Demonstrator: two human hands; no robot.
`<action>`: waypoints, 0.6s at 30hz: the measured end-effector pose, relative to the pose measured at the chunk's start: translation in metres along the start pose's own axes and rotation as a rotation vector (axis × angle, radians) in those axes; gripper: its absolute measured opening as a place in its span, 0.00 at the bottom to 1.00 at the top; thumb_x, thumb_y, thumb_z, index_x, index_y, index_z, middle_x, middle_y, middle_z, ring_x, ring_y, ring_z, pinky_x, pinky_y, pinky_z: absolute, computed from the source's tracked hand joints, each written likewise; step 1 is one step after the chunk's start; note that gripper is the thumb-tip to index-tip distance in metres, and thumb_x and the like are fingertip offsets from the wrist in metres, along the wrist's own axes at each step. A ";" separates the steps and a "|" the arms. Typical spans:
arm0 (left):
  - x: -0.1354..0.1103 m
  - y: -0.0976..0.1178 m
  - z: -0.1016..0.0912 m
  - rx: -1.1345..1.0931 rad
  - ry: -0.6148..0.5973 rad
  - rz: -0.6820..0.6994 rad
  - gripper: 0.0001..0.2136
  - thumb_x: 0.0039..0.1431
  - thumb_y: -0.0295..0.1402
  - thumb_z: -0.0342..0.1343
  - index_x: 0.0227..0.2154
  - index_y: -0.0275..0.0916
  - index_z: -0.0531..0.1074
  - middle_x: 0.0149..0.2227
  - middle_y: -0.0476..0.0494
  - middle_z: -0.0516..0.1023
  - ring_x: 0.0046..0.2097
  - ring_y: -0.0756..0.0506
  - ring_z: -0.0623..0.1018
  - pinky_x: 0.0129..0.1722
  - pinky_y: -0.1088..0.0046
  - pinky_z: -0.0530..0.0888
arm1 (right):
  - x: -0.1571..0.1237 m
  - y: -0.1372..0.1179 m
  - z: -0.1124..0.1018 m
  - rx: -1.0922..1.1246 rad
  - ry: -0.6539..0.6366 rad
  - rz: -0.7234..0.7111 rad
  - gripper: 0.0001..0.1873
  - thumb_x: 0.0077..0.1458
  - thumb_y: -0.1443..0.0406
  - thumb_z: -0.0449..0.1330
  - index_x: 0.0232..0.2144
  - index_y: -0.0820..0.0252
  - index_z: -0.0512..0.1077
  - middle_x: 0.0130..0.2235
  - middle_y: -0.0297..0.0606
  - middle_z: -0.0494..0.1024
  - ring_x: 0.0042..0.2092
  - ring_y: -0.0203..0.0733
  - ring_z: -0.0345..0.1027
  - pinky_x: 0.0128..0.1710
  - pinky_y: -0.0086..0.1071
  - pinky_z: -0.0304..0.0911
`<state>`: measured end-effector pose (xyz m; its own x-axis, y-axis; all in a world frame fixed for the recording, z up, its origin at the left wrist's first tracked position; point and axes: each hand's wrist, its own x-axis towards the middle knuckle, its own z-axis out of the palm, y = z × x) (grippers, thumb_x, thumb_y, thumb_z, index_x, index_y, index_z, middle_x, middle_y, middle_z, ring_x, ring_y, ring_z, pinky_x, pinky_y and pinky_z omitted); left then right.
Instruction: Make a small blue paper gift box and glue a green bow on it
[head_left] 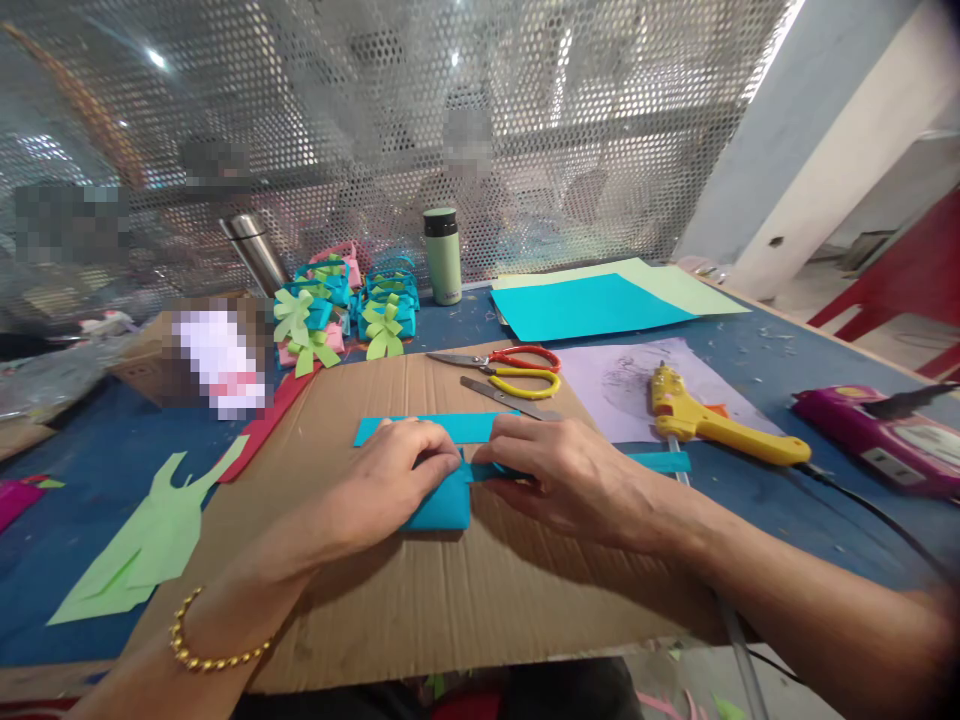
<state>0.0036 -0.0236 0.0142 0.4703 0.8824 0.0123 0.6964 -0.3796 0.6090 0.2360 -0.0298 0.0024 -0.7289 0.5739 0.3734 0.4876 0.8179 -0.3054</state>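
A folded piece of blue paper (444, 507) lies on a brown cardboard sheet (420, 590). My left hand (394, 480) rests on it with the fingers curled, pinching its upper edge. My right hand (559, 468) presses down and pinches the same paper from the right. A separate blue paper strip (420, 428) lies just beyond my fingers, and another blue strip end (664, 461) sticks out to the right of my right hand. A gold bead bracelet (199, 650) circles my left wrist.
Scissors with red handles (517, 357) and with yellow handles (525, 388) lie behind my hands. A yellow glue gun (712, 420), a pink device (877, 440), blue and green paper sheets (592, 300), finished paper baskets (352, 305), a green bottle (442, 255), a steel flask (255, 250) and green scrap (142, 545) lie around.
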 end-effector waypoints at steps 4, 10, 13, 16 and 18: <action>0.001 0.003 -0.002 -0.037 -0.040 -0.051 0.10 0.60 0.40 0.57 0.31 0.41 0.77 0.33 0.48 0.80 0.37 0.45 0.75 0.37 0.67 0.67 | 0.000 0.000 0.000 0.005 -0.007 0.006 0.11 0.61 0.74 0.58 0.42 0.63 0.77 0.35 0.38 0.75 0.31 0.36 0.65 0.30 0.30 0.55; 0.002 0.002 0.000 -0.023 -0.031 -0.074 0.08 0.57 0.39 0.58 0.30 0.41 0.77 0.32 0.49 0.78 0.36 0.44 0.74 0.36 0.67 0.66 | -0.001 0.000 0.003 -0.008 -0.013 0.009 0.11 0.61 0.73 0.58 0.44 0.63 0.77 0.36 0.38 0.75 0.31 0.37 0.65 0.30 0.31 0.54; 0.002 0.002 0.000 -0.005 -0.031 -0.075 0.09 0.57 0.40 0.58 0.29 0.41 0.77 0.32 0.48 0.79 0.37 0.43 0.74 0.37 0.66 0.66 | 0.000 -0.002 0.002 -0.025 -0.029 0.022 0.11 0.61 0.73 0.59 0.44 0.63 0.78 0.36 0.38 0.75 0.31 0.37 0.65 0.30 0.31 0.53; 0.002 0.004 -0.001 0.014 -0.040 -0.091 0.09 0.56 0.40 0.57 0.28 0.41 0.77 0.32 0.48 0.79 0.37 0.43 0.74 0.37 0.66 0.66 | 0.001 -0.004 0.002 -0.046 -0.048 0.028 0.11 0.60 0.74 0.59 0.43 0.63 0.77 0.35 0.37 0.75 0.31 0.37 0.64 0.29 0.31 0.52; 0.002 0.005 -0.002 0.011 -0.042 -0.100 0.09 0.56 0.40 0.58 0.28 0.40 0.77 0.31 0.48 0.79 0.36 0.43 0.74 0.35 0.67 0.65 | 0.001 -0.004 0.002 -0.056 -0.045 0.020 0.10 0.60 0.74 0.59 0.43 0.63 0.77 0.35 0.37 0.74 0.30 0.36 0.63 0.29 0.31 0.52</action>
<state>0.0067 -0.0231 0.0192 0.4202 0.9037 -0.0819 0.7468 -0.2932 0.5969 0.2320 -0.0328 0.0025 -0.7392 0.5885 0.3276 0.5272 0.8082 -0.2625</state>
